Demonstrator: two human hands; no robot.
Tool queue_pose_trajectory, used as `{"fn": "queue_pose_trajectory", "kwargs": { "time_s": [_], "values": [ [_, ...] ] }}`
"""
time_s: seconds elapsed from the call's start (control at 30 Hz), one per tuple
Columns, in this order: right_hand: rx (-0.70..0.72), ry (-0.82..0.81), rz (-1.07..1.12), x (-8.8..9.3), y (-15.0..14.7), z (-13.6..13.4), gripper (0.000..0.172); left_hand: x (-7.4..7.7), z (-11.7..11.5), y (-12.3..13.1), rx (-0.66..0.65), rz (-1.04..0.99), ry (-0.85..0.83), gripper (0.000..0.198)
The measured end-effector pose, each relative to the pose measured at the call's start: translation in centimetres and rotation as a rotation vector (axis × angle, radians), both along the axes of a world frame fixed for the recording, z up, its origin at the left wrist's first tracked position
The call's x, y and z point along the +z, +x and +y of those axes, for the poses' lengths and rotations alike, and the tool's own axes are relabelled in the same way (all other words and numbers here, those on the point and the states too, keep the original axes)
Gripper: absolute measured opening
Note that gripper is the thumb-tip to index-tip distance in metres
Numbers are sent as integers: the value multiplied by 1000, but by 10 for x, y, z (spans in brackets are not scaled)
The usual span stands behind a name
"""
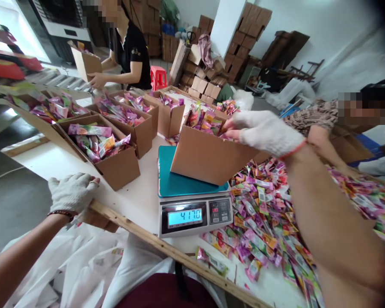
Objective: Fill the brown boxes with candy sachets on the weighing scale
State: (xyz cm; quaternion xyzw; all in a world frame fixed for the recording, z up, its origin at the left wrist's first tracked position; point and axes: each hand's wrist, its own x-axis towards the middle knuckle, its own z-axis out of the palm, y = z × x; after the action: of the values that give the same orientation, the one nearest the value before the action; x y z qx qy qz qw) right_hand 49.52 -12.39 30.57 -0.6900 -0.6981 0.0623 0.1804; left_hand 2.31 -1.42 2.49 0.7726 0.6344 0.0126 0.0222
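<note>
My right hand (269,132), in a white knitted glove, reaches over the right end of an open cardboard box (208,154). Its fingers are stretched and a little apart, with the tips at the rim by the sachets (210,122) inside. The box sits askew on the teal plate of a digital scale (195,214), whose display reads 417.0. My left hand (73,194), gloved with bare fingertips, is at the table's wooden edge, thumb apart from the loosely bent fingers. Below it is a brown cardboard piece (101,220), partly hidden; I see nothing gripped in that hand.
Several filled boxes (115,162) stand left of the scale. Loose sachets (259,218) are heaped on the right of the white table (137,209). One person (131,55) holds a box across the table; another person (321,124) reaches into sachets at right. Cartons (205,87) stack behind.
</note>
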Motion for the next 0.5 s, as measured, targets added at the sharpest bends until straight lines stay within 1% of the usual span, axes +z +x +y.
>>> {"fn": "queue_pose_trajectory", "kwargs": {
  "time_s": [0.07,0.1,0.13,0.2,0.27,0.33,0.4,0.47,0.5],
  "values": [
    [134,-171,76,-8,-17,28,36,1,-1,0,-1,-6,8,57],
    [183,-236,100,-11,-21,39,34,1,-1,0,0,-6,11,56],
    [213,-278,115,-14,-23,45,28,2,-1,0,3,-6,14,55],
    [196,-282,127,-18,-21,50,15,1,-1,-1,6,-11,19,53],
    [131,-203,222,-17,-15,43,10,0,0,-2,5,-24,23,53],
    [53,-119,402,-13,-8,31,13,-3,2,-3,7,-33,33,53],
    [-26,-16,561,-6,0,17,24,-5,3,-4,7,-30,41,53],
    [-82,135,639,2,9,5,35,-6,4,-5,6,-25,49,53],
    [-98,218,652,7,16,-1,37,-6,4,-6,3,-21,49,53]
  ]
}}
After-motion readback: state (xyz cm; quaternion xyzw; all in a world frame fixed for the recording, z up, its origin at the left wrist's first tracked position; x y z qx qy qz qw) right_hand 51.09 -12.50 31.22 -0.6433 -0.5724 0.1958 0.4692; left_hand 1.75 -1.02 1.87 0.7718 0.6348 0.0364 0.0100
